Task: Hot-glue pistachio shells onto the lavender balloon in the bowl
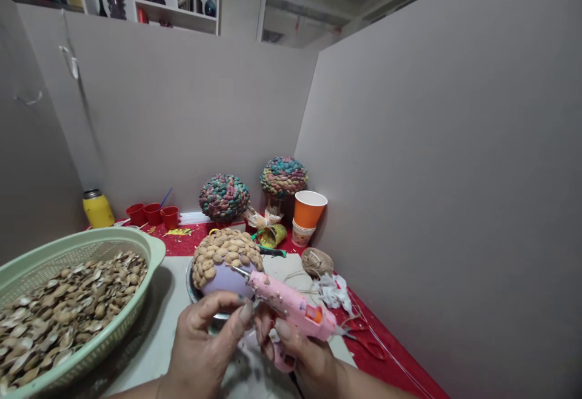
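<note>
head view: right hand (pixel 309 350) grips glue gun (pixel 291 308).

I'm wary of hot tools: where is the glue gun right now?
Head view, low centre: the pink glue gun is in the right hand, its nozzle at the shell-covered ball, right of the green basket.

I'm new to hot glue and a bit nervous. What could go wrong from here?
The left hand hovers close to the nozzle of the pink glue gun in the right hand, so a burn is possible. Glue could also drip onto the table below the shell-covered ball.
</note>
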`<action>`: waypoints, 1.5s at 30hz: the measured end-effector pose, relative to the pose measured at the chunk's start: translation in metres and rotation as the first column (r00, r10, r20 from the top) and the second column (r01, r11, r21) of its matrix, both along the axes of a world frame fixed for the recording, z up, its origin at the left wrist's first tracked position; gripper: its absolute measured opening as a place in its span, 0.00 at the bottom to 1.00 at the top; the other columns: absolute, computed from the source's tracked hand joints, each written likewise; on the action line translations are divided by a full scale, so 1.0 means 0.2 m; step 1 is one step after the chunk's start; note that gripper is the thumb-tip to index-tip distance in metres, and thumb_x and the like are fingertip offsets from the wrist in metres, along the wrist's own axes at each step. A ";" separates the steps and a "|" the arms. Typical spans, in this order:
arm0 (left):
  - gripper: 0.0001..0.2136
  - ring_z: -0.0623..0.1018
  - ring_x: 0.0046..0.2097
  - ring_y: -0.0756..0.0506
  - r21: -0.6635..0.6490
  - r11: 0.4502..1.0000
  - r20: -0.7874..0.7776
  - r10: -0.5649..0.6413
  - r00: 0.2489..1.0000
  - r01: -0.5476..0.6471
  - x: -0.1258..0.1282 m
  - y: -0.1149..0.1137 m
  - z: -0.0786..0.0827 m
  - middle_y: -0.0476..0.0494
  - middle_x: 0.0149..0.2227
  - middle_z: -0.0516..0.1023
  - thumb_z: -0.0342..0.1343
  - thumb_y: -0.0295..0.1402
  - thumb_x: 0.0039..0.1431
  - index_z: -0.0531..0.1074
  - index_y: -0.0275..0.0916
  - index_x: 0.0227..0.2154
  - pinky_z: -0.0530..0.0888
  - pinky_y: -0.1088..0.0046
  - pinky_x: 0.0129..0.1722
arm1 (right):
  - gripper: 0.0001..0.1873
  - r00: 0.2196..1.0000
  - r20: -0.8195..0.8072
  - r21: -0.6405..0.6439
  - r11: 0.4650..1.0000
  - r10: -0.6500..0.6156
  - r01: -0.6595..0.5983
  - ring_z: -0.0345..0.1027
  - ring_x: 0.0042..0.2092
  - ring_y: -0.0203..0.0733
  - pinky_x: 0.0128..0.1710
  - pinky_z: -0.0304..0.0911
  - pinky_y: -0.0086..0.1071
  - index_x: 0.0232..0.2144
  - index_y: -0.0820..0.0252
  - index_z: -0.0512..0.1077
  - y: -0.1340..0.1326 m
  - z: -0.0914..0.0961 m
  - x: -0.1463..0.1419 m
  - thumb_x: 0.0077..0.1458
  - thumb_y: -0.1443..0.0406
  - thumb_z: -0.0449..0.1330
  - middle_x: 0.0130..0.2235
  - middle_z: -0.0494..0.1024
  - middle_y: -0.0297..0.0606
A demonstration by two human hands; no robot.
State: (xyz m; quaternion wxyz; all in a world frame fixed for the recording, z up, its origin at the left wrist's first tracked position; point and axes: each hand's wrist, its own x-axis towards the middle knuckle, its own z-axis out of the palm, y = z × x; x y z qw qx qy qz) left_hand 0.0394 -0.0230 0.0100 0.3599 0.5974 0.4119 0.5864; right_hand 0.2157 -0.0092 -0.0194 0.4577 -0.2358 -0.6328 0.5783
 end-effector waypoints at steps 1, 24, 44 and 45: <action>0.08 0.77 0.28 0.49 -0.030 0.999 0.024 -0.023 0.999 0.023 0.00 0.00 0.01 0.48 0.25 0.80 0.63 0.38 0.53 0.79 0.39 0.27 0.74 0.78 0.29 | 0.28 1.000 0.021 0.003 1.000 0.003 -0.003 0.56 0.23 0.33 0.23 0.51 0.28 0.28 0.61 0.68 0.00 0.00 0.00 0.58 0.41 0.53 0.23 0.64 0.32; 0.16 0.68 0.25 0.52 -0.335 0.891 0.259 -0.226 0.939 0.307 0.02 0.00 0.16 0.53 0.20 0.70 0.63 0.43 0.51 0.69 0.37 0.21 0.66 0.78 0.29 | 0.21 0.996 0.085 0.078 0.997 -0.019 0.013 0.52 0.24 0.34 0.23 0.52 0.30 0.28 0.57 0.68 -0.02 0.06 0.04 0.60 0.47 0.56 0.25 0.62 0.31; 0.10 0.62 0.21 0.53 -0.536 0.724 -0.111 -0.570 0.814 0.434 -0.02 0.06 0.16 0.54 0.18 0.66 0.58 0.36 0.54 0.73 0.36 0.21 0.61 0.79 0.22 | 0.24 0.986 0.012 -0.001 0.986 -0.165 0.165 0.57 0.25 0.36 0.25 0.54 0.30 0.34 0.57 0.70 -0.01 0.03 0.12 0.58 0.43 0.55 0.27 0.66 0.32; 0.09 0.62 0.22 0.53 -0.546 0.719 -0.128 -0.578 0.806 0.429 -0.02 0.06 0.15 0.54 0.18 0.66 0.58 0.35 0.54 0.73 0.36 0.22 0.61 0.79 0.22 | 0.24 0.987 0.020 -0.010 0.987 -0.159 0.159 0.57 0.25 0.35 0.25 0.54 0.30 0.34 0.57 0.70 -0.01 0.03 0.11 0.58 0.43 0.55 0.27 0.66 0.32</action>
